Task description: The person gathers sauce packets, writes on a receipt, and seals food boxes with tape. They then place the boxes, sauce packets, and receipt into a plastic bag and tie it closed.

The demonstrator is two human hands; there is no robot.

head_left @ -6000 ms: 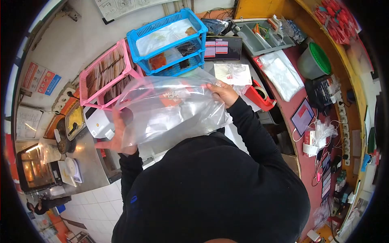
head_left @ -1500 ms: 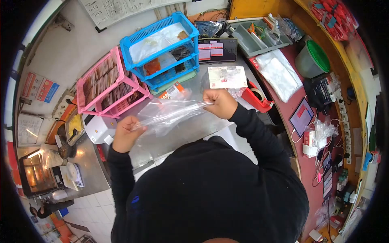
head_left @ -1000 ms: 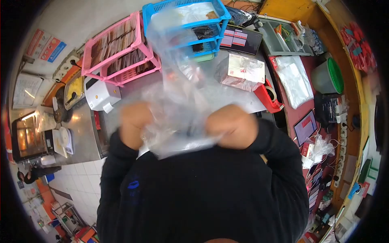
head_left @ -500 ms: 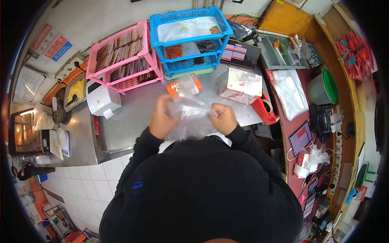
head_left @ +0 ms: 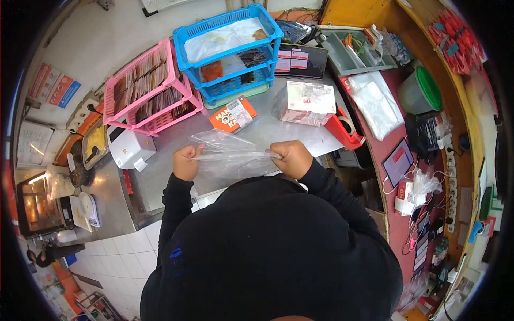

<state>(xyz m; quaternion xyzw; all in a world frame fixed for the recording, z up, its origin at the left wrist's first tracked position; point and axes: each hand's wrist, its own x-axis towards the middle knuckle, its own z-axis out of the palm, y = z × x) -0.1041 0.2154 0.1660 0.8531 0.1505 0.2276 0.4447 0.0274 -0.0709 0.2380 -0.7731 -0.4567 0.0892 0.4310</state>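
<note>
A clear plastic bag is stretched between my two hands above the front of the metal counter. My left hand is closed on the bag's left side. On the right side, my right hand grips the bag in a fist. Just beyond the bag lies an orange box with white lettering and a piece of clear plastic on it. A white and pink box partly wrapped in clear plastic sits behind my right hand.
Pink baskets of packets and a blue tiered rack stand at the back. A white printer is at left, a red tape dispenser at right. A person is at the far left.
My left hand has moved left, away from my right hand, and the plastic bag is now spread wider. The view has shifted slightly, and the orange box is less covered.
</note>
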